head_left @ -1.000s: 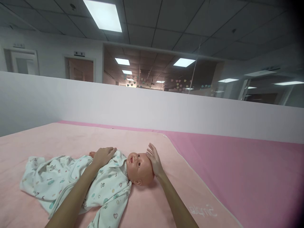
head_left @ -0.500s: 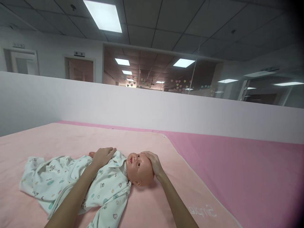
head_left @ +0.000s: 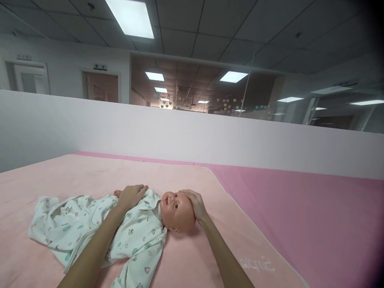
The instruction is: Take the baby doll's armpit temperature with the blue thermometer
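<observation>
A baby doll (head_left: pixel 178 212) lies on its back, its bare head to the right and its face turned up. It wears a white long-sleeved gown (head_left: pixel 136 232) with small coloured prints, the lower part spread to the left. Across the doll's chest rests my left hand (head_left: pixel 133 196), fingers laid over the far side with their tips partly hidden. My right hand (head_left: pixel 195 203) is cupped against the top of the head, fingers extended along the forehead side. A small doll hand (head_left: pixel 117 193) shows just beyond my left wrist.
Beneath the doll is a peach blanket (head_left: pixel 99 170) with a pale edge and lettering at lower right. It lies on a pink padded surface (head_left: pixel 300 208). A low white wall (head_left: pixel 180 132) stands behind, with doors and a large window beyond it.
Both hands keep their places on the doll's chest and head. The view has shifted very slightly; the doll has not visibly moved on the blanket.
</observation>
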Tool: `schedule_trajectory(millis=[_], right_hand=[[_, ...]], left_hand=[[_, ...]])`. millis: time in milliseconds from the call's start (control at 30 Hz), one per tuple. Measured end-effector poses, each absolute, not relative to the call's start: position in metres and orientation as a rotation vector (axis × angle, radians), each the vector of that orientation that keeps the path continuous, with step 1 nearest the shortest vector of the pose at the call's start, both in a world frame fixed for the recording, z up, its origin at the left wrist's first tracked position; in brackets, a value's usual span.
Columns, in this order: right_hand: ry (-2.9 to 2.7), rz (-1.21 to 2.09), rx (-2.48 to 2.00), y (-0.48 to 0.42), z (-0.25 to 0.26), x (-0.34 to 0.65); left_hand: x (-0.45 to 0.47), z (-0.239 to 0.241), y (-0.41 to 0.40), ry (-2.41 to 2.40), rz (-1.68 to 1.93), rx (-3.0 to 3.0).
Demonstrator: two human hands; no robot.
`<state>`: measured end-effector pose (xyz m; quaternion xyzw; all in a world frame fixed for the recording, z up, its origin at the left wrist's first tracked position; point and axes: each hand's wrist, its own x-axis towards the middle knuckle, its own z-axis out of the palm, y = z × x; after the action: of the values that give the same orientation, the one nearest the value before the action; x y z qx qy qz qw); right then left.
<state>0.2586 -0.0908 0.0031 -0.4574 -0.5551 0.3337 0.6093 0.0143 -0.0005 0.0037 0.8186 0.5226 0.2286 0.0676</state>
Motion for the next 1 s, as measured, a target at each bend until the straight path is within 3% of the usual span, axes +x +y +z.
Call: schedule_trajectory(millis=[1000], right_hand=[[-1.300, 0.758, -1.033, -0.0864, -0.0005, 0.2613]], left_hand=[[0.0133, 0.0023, 0.0019, 1.561, 0.679, 2.453]])
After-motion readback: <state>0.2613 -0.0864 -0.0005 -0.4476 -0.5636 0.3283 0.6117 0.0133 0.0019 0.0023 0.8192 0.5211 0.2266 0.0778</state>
